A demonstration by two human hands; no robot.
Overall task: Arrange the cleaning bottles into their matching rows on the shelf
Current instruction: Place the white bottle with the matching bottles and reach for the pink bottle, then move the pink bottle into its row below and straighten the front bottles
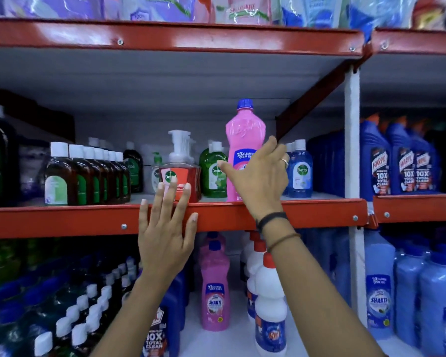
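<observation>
While the tall pink bottle (245,150) stands near the front edge of the middle shelf (62,219), wedged between the green Dettol bottles (213,173) and the blue Dettol bottles (299,171), the task is judged unfinished: its matching pink row (215,287), labelled "SHAKTI", is seen on the shelf below. The right hand (260,179) is curled around the pink bottle's lower body, apparently gripping it. The left hand (165,228) is spread open and flat before the shelf's front edge, holding nothing, its fingertips just in front of the red Dettol pump bottle (180,176). "2X CLEANING GERM KILL" is read on the pink label. Brown bottles (88,176) are already lined up towards the left end. "HARPIC 10X TOTAL CLEAN" is read on the blue bottles (402,161) in the right bay.
</observation>
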